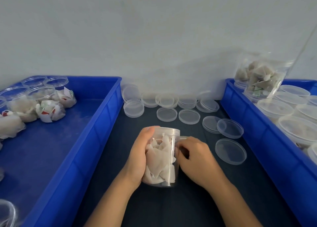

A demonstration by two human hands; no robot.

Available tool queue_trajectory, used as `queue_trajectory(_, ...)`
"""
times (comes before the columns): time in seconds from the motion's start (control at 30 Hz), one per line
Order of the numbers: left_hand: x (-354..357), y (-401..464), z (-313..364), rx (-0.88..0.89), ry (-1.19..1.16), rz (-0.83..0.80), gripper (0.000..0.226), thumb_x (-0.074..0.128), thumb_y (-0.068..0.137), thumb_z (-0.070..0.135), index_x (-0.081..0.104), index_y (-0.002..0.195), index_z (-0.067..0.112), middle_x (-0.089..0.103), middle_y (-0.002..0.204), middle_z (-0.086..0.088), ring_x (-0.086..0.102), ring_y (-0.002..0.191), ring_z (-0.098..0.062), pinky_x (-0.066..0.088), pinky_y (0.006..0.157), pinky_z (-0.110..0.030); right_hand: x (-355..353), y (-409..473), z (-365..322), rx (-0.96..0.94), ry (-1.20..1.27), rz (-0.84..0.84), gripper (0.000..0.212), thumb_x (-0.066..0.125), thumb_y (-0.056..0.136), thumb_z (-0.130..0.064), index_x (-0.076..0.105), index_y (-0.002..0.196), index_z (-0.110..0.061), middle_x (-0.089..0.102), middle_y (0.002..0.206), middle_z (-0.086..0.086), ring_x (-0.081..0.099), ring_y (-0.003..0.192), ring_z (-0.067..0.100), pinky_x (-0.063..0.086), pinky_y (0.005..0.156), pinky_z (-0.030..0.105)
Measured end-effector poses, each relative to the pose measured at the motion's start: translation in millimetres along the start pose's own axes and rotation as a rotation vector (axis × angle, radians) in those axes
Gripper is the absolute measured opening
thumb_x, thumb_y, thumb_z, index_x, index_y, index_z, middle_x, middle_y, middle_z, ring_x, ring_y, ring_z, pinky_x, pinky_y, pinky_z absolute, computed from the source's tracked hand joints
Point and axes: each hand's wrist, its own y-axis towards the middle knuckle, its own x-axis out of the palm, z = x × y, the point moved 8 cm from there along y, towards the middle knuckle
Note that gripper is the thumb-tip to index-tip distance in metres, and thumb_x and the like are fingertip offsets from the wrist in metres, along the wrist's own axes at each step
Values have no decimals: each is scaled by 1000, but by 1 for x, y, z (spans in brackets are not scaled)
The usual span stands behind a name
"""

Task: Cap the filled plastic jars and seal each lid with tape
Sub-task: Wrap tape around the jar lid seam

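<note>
Dark surface between two blue bins: a capped jar (161, 156) is held at its near middle by the left hand (139, 158), fingers curled round it; the right hand (195, 158) pinches something at the lid, seemingly tape. Many loose lids (167, 114) remain along the far edge, so much capping looks left.

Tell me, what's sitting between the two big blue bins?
In the head view, loose clear lids lie on the dark mat between the left blue bin and right blue bin, and nearer, the filled jar in the person's hands.

Left grip (139, 155) curled and cupping, right grip (195, 156) pinching
</note>
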Motion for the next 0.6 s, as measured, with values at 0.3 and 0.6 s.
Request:
queue_trajectory(0.3, 11, -11, 21, 335, 244, 155, 64, 56, 90, 69, 43, 145, 38, 72, 116, 20, 73, 107, -6, 59, 87, -30, -47, -19, -51, 41, 493, 424, 11, 74, 92, -40, 71, 87, -31, 72, 85, -8, 70, 82, 18, 54, 69, 24)
queue_trajectory(0.6, 17, -16, 23, 378, 264, 174, 63, 57, 96, 57, 40, 151, 32, 71, 119, 14, 71, 111, -3, 55, 85, -15, -42, -17, -46, 140, 554, 387, 9, 79, 89, -26, 74, 83, -29, 74, 77, -11, 69, 69, 12, 52, 61, 21)
